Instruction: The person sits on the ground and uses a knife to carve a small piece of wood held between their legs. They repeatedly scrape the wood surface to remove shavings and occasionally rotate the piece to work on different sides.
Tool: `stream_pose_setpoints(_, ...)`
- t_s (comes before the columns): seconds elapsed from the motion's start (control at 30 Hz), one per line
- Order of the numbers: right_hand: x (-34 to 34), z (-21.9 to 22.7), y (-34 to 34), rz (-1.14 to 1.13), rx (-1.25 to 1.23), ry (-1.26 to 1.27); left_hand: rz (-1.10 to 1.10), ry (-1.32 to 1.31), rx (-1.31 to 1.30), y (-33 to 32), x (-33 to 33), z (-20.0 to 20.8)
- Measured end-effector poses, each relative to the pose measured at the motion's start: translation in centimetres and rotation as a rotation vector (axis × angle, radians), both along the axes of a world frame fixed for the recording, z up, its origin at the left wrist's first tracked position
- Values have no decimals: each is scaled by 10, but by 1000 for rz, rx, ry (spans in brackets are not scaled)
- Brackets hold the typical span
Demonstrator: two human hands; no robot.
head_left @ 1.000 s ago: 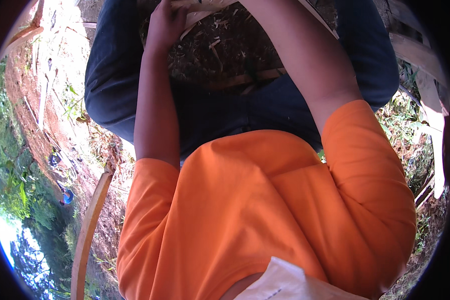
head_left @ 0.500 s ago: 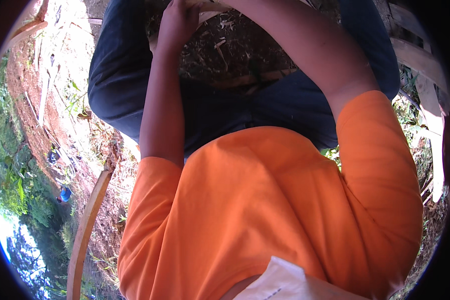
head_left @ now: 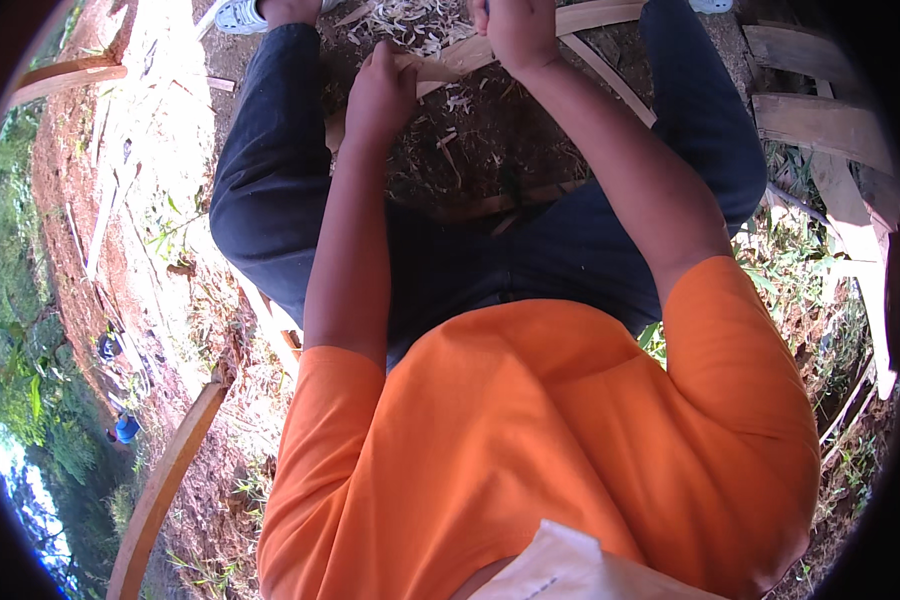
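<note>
A pale, flat wooden strip (head_left: 600, 15) runs slantwise between my knees at the top of the view. My left hand (head_left: 383, 95) is closed around its lower-left stretch. Just above the strip, farther to the right, my right hand (head_left: 518, 35) is closed in a fist. A small dark bit shows at that fist's left side, but the picture's upper edge cuts it off and its kind is unclear. Curled wood shavings (head_left: 415, 25) lie on the dark soil past my left hand.
Weathered boards (head_left: 820, 130) lie to the right of my leg. A curved timber piece (head_left: 170, 490) rises at the lower left. A light clog (head_left: 240, 15) shows at the top left. Far off at left, a person in blue (head_left: 125, 428) is on the reddish slope.
Both hands now appear lower in the picture. The right hand, out of sight before, has come into view, along with the shavings, more of the strip and the clog.
</note>
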State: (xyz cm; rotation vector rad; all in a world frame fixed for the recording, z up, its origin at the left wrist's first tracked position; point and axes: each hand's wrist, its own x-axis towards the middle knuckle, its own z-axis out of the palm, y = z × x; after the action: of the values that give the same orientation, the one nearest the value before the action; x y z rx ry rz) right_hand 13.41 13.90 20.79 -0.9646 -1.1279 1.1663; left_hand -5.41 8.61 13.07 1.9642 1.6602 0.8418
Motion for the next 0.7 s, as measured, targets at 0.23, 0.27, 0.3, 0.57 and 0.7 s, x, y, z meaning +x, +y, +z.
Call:
stream_pose_setpoints(0.23,37,18,-28,108,-99,-16,5,-49,-270,-21,-17,11)
stream_pose_setpoints(0.27,38,6,-36,87,-114,5,-16,-56,-326,-24,-24,10)
stream_pose_setpoints(0.3,42,-7,-48,63,-134,25,-39,-64,-387,-30,-27,7)
stream_pose_setpoints(0.57,92,-25,-97,244,-434,-576,-34,-41,-632,-53,-22,-47)
stream_pose_setpoints(0.7,129,5,-119,406,-563,-721,-170,-318,-981,-45,-8,-25)
